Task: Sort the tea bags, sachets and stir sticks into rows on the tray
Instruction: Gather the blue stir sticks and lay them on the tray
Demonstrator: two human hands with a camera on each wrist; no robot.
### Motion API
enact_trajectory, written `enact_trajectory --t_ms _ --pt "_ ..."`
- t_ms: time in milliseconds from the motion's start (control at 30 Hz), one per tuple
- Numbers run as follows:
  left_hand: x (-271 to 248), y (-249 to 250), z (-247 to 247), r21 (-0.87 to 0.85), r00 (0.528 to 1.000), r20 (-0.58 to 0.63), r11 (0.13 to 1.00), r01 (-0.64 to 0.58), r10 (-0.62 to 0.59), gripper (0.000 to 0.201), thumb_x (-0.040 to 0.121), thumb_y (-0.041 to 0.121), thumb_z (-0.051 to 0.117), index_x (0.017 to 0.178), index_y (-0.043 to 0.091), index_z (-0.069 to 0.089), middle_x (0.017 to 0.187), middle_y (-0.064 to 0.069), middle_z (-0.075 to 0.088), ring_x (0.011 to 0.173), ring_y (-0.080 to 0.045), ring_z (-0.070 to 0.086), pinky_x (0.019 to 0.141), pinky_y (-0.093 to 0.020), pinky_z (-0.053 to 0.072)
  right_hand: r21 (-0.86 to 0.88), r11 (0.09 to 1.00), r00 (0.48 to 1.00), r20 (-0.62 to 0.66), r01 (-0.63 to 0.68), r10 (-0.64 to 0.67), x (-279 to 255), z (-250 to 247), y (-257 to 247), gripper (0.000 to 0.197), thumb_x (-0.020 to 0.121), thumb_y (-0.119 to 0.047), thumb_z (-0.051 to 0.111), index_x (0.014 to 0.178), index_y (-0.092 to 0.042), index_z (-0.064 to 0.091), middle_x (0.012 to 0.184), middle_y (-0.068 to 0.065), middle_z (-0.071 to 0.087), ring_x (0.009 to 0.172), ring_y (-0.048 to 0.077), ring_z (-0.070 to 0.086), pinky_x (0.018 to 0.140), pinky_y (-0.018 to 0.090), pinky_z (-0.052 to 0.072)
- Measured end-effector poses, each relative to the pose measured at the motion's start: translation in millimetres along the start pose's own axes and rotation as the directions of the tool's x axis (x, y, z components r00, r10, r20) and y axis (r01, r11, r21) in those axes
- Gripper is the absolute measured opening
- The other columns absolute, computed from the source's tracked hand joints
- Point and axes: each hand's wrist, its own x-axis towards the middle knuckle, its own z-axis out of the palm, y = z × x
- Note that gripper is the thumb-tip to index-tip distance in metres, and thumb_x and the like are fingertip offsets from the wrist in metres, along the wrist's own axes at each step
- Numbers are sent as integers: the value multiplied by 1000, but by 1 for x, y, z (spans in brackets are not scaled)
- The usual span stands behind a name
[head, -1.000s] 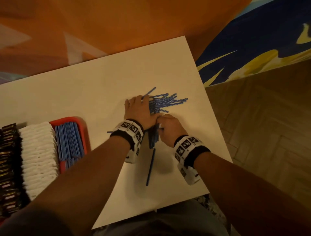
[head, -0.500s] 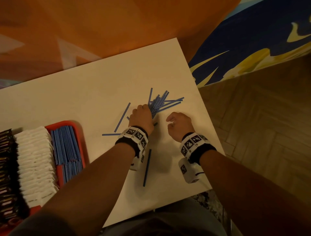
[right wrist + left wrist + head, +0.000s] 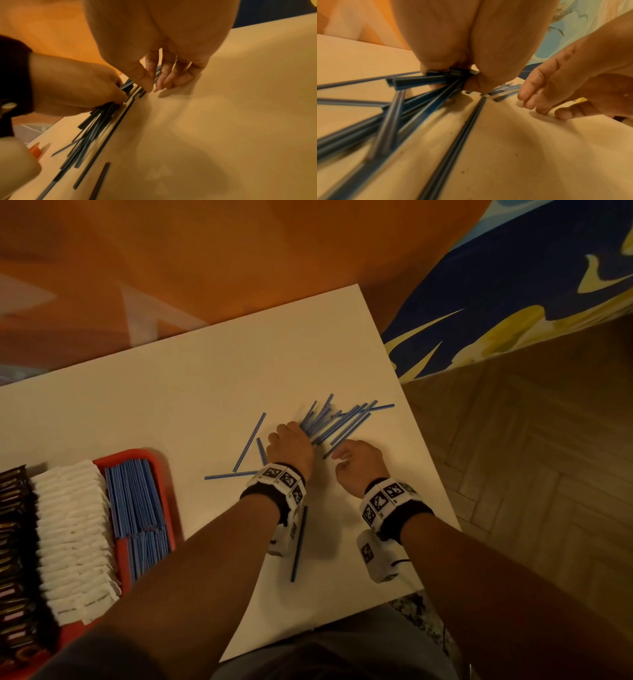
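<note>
**Q:** So, what fills the view, from the biggest thing down?

**A:** A pale table (image 3: pixel 191 392) spans the middle. At the lower left sits the red tray (image 3: pixel 164 470), with rows of dark sachets (image 3: pixel 13 542), white tea bags (image 3: pixel 72 535) and blue stir sticks (image 3: pixel 137 508). Centre right lies the loose pile of sticks (image 3: pixel 339 419).

**Q:** And your hands?

**A:** My left hand (image 3: pixel 291 445) clenches a fanned bundle (image 3: pixel 426 81) at the pile's left edge. My right hand (image 3: pixel 359 462), just beside it, holds nothing, fingers loosely curled above the table.

**Q:** What changed in the last second?

**A:** My hands were pressed together over the pile; now they have parted. Three strays (image 3: pixel 249 441) lie left of my fist, and one stick (image 3: pixel 298 546) still lies below my left wrist.

**Q:** Meaning?

**A:** I judge the bundle nearly ready for the tray; the strays need gathering.
</note>
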Motion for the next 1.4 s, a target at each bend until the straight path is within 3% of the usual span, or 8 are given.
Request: enact_trajectory --t_ms 167,533,667,800,900,967,1133,1400 --pt "0 -21 -9 20 999 23 999 -31 30 39 98 9 46 133 -6 35 137 -23 43 125 -35 45 108 -40 36 14 1000 1000 19 -8 8 -1 -1 -2 21 84 -5 58 93 -22 63 110 0 61 94 11 54 80 22 42" --pt "-9 -55 -43 -607 1000 26 794 23 -9 21 107 19 34 114 2 45 81 -3 48 66 -14 46 57 -30 34 44 999 1000 18 -15 14 0 -8 -23 21 85 -4 55 91 -20 68 106 -2 66 102 16 61 74 13 39" --pt "-23 -63 -53 -618 997 19 785 -43 69 12 105 18 36 108 10 44 88 -2 51 69 -12 46 57 -23 35 248 968 1000 -18 24 -20 6 -17 -68 10 94 -24 59 101 -18 63 100 -4 63 104 20 62 91 30 48" --pt "-41 -68 -62 -588 985 10 798 -131 170 16 104 12 37 116 5 45 100 -14 56 88 -33 53 63 -29 37 455 889 999 -4 43 -46 10 -24 -126 42 89 -56 58 119 -29 49 117 -1 58 108 26 59 95 49 50" --pt "-53 -73 -64 -578 975 5 796 -179 223 36 104 10 38 136 -6 38 127 -29 53 111 -44 51 82 -38 39 377 921 989 65 99 -133 10 -24 -161 35 95 -47 54 122 -27 47 121 4 58 108 28 59 94 49 52" --pt "-60 -76 -66 -608 972 -19 769 -198 235 32 103 8 38 133 0 41 122 -24 56 102 -38 52 80 -33 36 366 925 982 112 102 -152 5 -23 -177 11 100 -30 50 105 -21 54 103 6 67 89 27 69 84 46 57" --pt "-72 -85 -65 -842 988 -39 527 -112 147 21 97 5 40 93 25 44 79 2 44 69 -20 40 62 -35 35 492 868 980 133 66 -150 -6 -8 -192 11 102 -16 45 93 -15 51 76 10 70 65 28 70 72 44 60" --pt "-97 -80 -72 -996 1000 9 83 9 -3 9 74 0 39 74 8 43 59 -4 34 49 -16 28 44 -22 24 520 846 976 102 114 -194 -28 8 -204 25 102 -11 37 85 -14 55 66 5 52 50 19 52 74 45 55"
